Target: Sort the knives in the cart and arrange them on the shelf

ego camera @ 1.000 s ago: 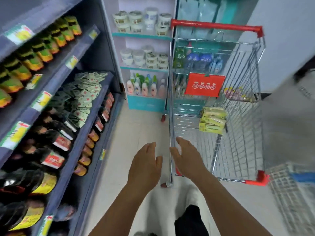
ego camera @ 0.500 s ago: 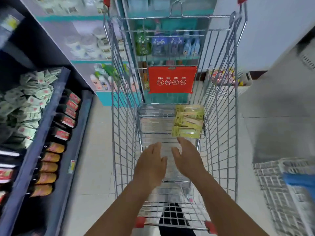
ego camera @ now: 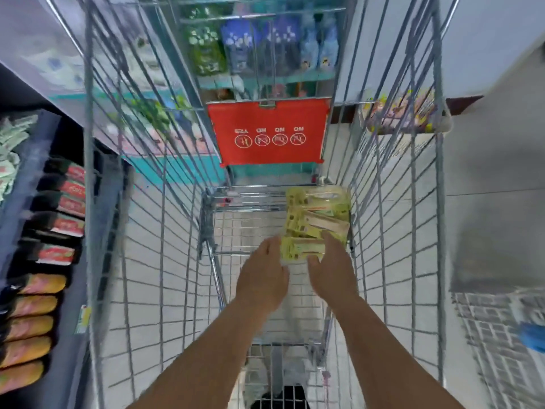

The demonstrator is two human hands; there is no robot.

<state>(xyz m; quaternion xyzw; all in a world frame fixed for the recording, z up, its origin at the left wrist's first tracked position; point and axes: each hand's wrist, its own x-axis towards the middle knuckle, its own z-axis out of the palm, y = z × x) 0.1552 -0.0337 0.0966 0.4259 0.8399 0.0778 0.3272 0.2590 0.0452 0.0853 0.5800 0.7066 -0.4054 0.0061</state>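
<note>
Head view: both hands down in the cart, at the knife packs.
My left hand [ego camera: 263, 274] and right hand [ego camera: 331, 268] flank the nearest yellow knife packs [ego camera: 317, 224], fingers loose and spread, nothing gripped yet. The packs lie stacked on the cart [ego camera: 395, 231] floor, far right corner. Shelf [ego camera: 26, 184] placement not begun; everything remains.
</note>
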